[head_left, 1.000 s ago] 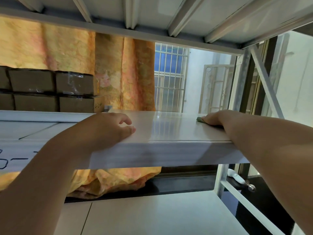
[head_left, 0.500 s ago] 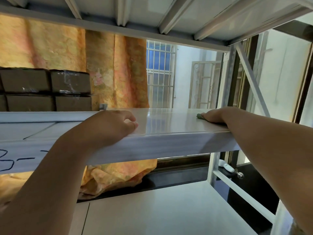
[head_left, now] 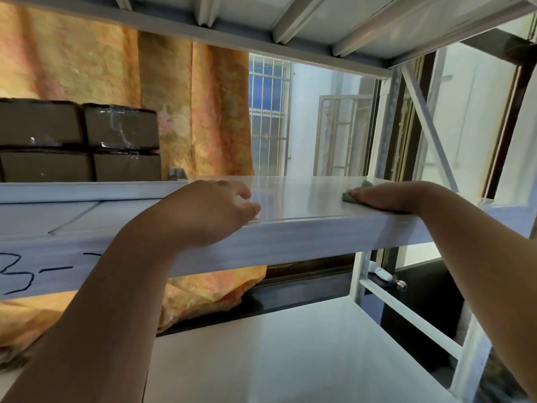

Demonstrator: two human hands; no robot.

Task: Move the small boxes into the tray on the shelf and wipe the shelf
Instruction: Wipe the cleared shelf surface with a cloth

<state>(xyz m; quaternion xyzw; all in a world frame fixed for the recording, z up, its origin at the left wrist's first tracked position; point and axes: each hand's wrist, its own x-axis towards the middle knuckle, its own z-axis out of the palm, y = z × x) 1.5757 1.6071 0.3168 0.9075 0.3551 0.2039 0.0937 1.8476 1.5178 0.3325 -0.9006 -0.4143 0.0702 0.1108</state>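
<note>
White metal shelf, glossy top, long axis running left-right across the view. Handwritten black marks on its front lip at far left read "3-"; rest cut off.

Right hand lies flat, palm down, near the shelf's right end, fingers pressed narrow on a green cloth; only the cloth's edge shows beyond the fingertips. Left hand curls loosely over the front edge, fingers bent, holding nothing, just bracing.

Between the two hands the shelf top is bare. Left of the left hand's fingers and further back, brown taped cartons stacked two high against an orange curtain. Tray not identifiable. Upper shelf's ribbed underside sits close overhead. Right of the right hand, a diagonal brace bounds the shelf end.
</note>
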